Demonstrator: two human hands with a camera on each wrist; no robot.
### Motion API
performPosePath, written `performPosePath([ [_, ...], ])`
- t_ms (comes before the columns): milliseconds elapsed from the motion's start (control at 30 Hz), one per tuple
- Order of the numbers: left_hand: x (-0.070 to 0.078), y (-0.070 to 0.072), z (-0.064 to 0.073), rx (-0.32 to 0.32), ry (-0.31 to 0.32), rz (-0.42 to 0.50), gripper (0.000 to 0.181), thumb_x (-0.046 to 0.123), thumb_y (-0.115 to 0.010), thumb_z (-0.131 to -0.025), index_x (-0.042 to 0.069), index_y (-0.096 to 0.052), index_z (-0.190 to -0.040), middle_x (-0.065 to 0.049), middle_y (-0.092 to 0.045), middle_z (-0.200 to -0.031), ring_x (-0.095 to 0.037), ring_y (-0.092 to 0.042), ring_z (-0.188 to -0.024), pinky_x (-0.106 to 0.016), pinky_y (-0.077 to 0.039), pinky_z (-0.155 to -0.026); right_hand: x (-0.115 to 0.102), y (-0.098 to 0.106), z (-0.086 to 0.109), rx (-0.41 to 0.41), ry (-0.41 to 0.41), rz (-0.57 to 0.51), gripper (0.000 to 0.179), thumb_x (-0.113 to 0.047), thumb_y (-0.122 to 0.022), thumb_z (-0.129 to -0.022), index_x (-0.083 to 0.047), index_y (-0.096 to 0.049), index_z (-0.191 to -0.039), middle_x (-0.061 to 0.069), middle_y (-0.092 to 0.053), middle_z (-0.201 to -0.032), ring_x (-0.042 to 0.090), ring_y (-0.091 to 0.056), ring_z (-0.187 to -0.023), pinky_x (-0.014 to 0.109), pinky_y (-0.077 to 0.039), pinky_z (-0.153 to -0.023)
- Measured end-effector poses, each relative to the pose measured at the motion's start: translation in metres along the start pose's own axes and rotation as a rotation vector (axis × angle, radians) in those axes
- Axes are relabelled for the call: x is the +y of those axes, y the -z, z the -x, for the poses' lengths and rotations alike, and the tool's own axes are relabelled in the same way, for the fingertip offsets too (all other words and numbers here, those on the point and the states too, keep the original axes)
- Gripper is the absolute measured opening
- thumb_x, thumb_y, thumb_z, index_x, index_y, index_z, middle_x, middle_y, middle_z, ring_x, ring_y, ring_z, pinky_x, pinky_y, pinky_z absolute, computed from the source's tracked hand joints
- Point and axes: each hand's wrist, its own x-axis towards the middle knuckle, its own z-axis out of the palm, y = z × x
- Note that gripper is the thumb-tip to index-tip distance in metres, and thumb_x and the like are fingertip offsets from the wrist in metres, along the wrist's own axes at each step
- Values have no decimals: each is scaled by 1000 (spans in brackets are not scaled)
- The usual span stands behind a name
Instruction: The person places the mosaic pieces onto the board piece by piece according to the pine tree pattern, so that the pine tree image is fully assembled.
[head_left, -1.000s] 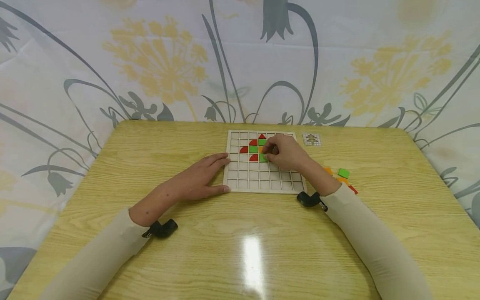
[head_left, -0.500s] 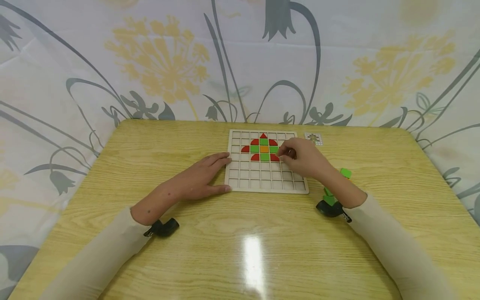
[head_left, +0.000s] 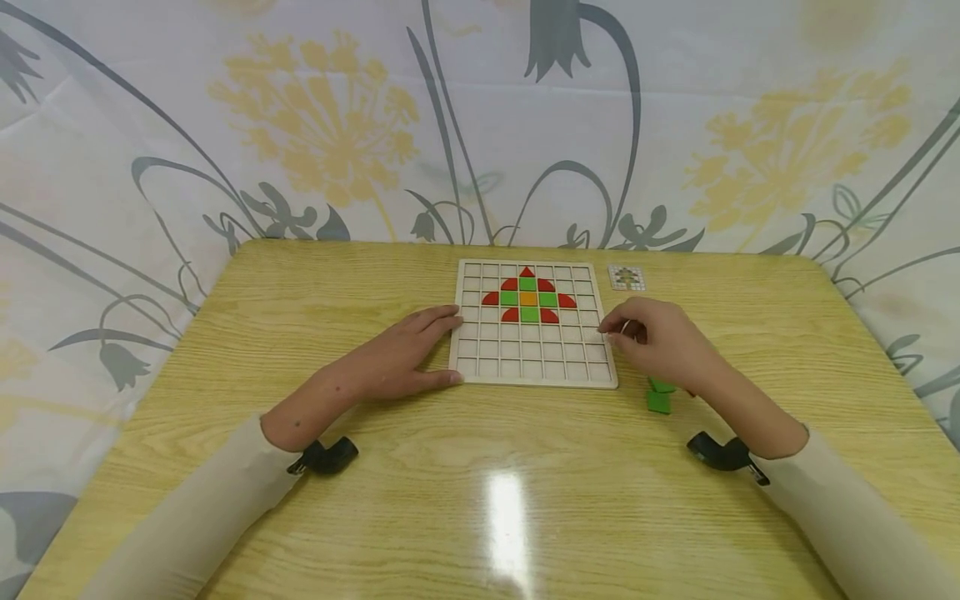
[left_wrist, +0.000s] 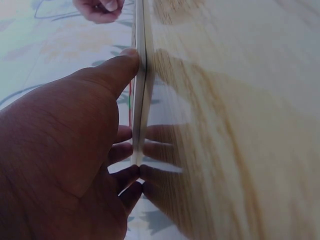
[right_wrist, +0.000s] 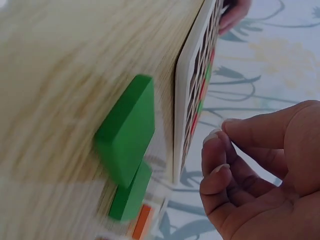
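A pale wooden grid board (head_left: 532, 373) lies flat on the table, with red, green and orange tiles set in its upper squares. An orange square (head_left: 528, 298) sits among green squares, with a red triangle (head_left: 527, 272) at the top and rounded red tiles at the sides. My left hand (head_left: 401, 358) rests at the board's left edge, fingers and thumb extended against it. Over the right edge hovers my right hand (head_left: 660, 340), its fingers loosely curled, thumb tip near the index finger; no tile shows between them. Beneath it lie loose green tiles (right_wrist: 130, 127).
A small pattern card (head_left: 626, 277) lies on the table (head_left: 390, 508) beyond the board's right corner. An orange piece (right_wrist: 143, 221) shows beside the green ones in the right wrist view. The patterned cloth (head_left: 480, 125) rises behind the table's back edge.
My right hand has moved off the middle of the board, right and nearer. Red and green tiles now show on the right side of the pattern. My left hand stays at the edge.
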Motion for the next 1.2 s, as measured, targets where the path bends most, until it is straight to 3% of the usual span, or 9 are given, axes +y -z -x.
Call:
performPosePath([
  [533,1,0,0,10,-6,-10,84,51,-67,-103,6,-33,-166,-13,-25,-174,-34,-25,-160,-52,-27,-129,32,26,41,40,-108,59,14,-7,-71,-102,-4,-79,-112,8,-74,-104,16,-65,-81,25,-53,-66],
  [967,1,-1,0,10,-5,-7,84,51,-67,-103,7,-33,-166,-12,-25,-174,-33,-25,-160,-51,-26,-129,57,42,48,30,-217,103,16,-10,-73,-100,-4,-78,-113,12,-74,-102,23,-67,-86,29,-54,-65],
  [1200,1,0,0,6,2,-16,84,50,-67,-104,7,-33,-166,-13,-25,-174,-34,-25,-160,-51,-27,-129,71,53,50,-25,-246,112,15,-12,-73,-100,-4,-76,-112,10,-73,-101,23,-68,-87,30,-54,-66],
])
